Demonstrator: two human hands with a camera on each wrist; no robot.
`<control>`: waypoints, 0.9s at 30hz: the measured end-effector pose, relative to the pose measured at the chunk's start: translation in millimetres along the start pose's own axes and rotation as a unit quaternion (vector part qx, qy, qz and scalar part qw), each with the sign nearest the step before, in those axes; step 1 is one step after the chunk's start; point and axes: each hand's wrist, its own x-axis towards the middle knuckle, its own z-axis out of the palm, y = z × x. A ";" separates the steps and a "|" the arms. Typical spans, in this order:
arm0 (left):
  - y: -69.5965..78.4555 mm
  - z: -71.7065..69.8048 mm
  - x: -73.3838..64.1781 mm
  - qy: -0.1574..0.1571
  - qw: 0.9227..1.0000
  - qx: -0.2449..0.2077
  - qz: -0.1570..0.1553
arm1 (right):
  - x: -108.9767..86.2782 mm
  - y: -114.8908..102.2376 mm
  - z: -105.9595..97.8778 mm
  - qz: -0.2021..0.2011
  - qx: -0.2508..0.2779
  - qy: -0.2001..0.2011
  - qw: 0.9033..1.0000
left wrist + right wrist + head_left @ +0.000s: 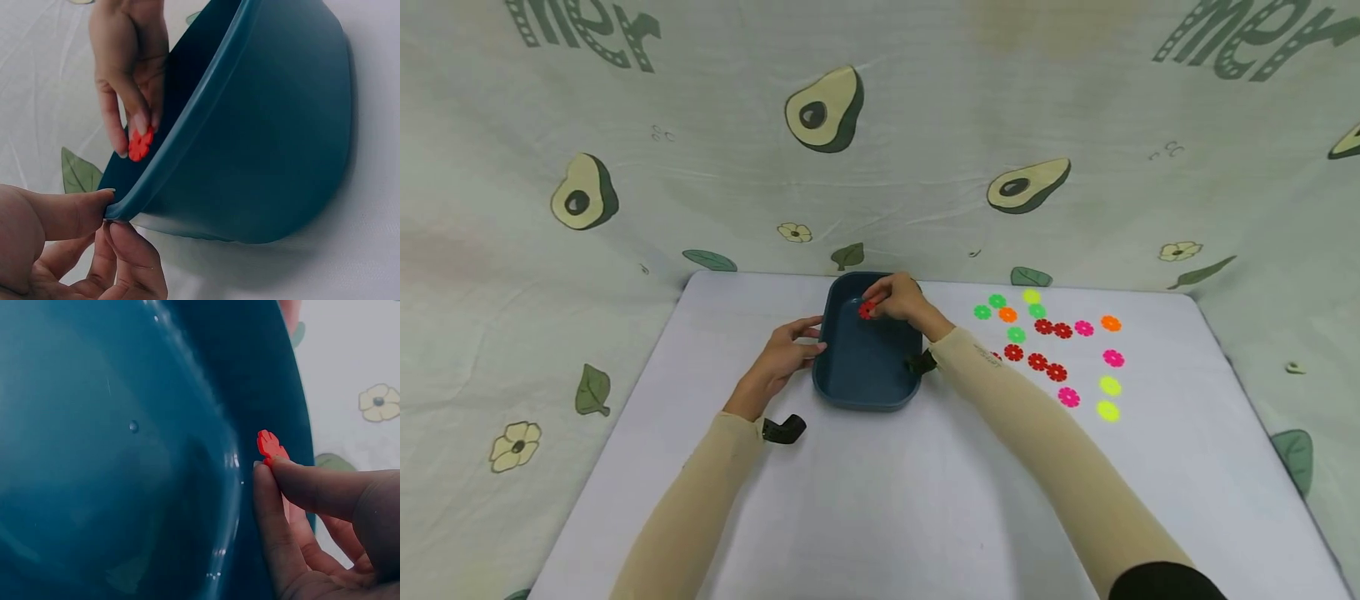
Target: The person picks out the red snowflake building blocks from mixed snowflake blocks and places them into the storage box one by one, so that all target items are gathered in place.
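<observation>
- Right grip (901, 298) has a small red flower (867, 310) pinched between thumb and finger.
- That red flower is held up in the far part of a blue tub (865, 367), near its wall. It is hard to tell if it touches the wall.
- Left grip (781, 352) is pinching the edge of the tub, with the thumb on top of the rim and fingers under it.
- The tub sits on a white table (850, 500), toward the back.
- More little flat pieces lie on the table, right of the tub: four green pieces (1017, 335), two orange pieces (1111, 323), three pink pieces (1069, 397), three yellow pieces (1107, 411) and some red pieces (1056, 372).
- One of those red ones is partly hidden by the right sleeve (1022, 417).
- Behind the table hangs a pale cloth (925, 108) with avocado pictures on it.
</observation>
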 end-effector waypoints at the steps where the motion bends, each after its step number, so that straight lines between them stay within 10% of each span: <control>1: 0.1 0.4 0.2 0.001 1.000 -0.001 -0.001 | 1.8 0.7 1.1 0.003 -0.001 0.000 1.000; 27: 0.7 -2.9 -2.5 -0.009 1.000 0.006 0.004 | 17.9 6.9 26.6 0.018 -0.023 0.023 0.999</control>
